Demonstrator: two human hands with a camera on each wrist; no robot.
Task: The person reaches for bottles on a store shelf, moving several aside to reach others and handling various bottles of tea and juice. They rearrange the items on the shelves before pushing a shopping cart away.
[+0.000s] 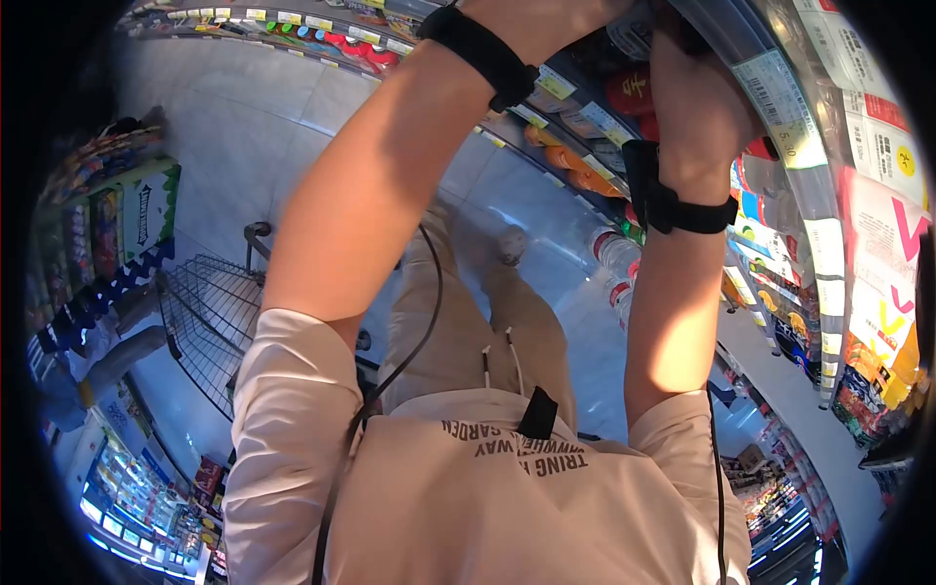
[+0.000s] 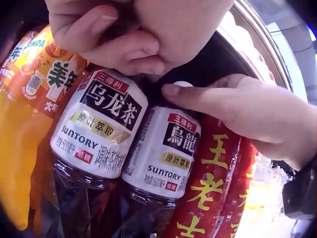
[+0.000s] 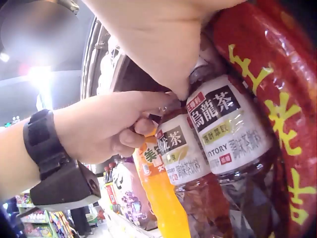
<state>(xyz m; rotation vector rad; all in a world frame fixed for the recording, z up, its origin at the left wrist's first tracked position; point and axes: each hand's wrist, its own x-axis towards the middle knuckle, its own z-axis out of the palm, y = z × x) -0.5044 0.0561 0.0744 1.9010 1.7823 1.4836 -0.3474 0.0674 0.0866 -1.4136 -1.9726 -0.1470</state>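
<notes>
Two Suntory oolong tea bottles stand side by side on a shelf, dark with white labels. In the left wrist view, my left hand (image 2: 129, 34) curls its fingers over the neck of the left oolong tea bottle (image 2: 96, 131). My right hand (image 2: 257, 109) reaches in from the right, its thumb on the white cap of the right oolong tea bottle (image 2: 161, 153). From the right wrist view, my right hand (image 3: 153, 39) covers that bottle's top, and my left hand (image 3: 106, 124) has bent fingers at the neighbouring neck. The head view cuts off most of the left hand.
Orange soda bottles (image 2: 29, 119) stand left of the tea, red bottles with yellow characters (image 2: 208, 178) to its right. A shelf edge with price tags (image 1: 780, 97) runs beside the right arm. A wire shopping cart (image 1: 210, 312) is at the left.
</notes>
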